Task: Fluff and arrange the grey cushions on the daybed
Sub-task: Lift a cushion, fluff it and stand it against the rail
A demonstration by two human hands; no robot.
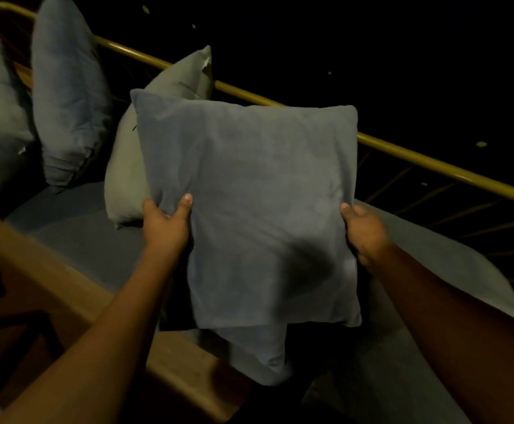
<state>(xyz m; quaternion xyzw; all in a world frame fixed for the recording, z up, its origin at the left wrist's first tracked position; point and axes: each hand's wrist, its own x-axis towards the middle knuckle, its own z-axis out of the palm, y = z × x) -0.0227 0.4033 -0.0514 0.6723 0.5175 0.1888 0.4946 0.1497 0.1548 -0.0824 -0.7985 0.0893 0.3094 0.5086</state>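
Overhead, grey cushion (249, 203), left hand (165, 224) and right hand (364, 232) grip closed on its sides, daybed (90, 240) below

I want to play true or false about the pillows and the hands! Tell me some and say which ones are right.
1. Both hands hold the big grey cushion. True: the left hand grips its left edge and the right hand its right edge.
2. The held cushion lies flat on the mattress. False: it is lifted up, facing the camera.
3. A pale cushion stands behind the held one. True.
4. The rail behind the daybed is blue. False: it is yellow.
5. No cushions are at the far left. False: two more lean there, by the rail.
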